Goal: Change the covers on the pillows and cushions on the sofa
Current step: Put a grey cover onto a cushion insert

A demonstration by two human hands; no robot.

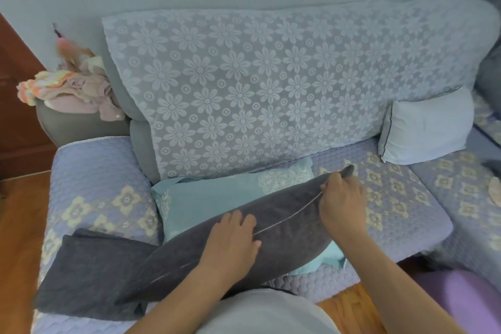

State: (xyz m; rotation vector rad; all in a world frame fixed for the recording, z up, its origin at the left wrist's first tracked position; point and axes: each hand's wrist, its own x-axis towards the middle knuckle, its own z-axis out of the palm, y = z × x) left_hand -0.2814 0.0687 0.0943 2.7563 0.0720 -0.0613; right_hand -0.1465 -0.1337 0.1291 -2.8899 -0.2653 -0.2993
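Note:
A dark grey cushion with a thin pale zip line along its edge lies slanted across the sofa seat, on top of a light turquoise pillow. My left hand rests flat on the cushion's middle, fingers spread. My right hand pinches the zip line near the cushion's upper right corner. A flat dark grey cover lies on the seat at the front left. A pale blue cushion with dark piping leans against the backrest at the right.
The sofa has a quilted lilac seat cover and a floral lace throw over its backrest. A heap of pink and striped clothes sits on the left armrest. Wooden floor shows at the left.

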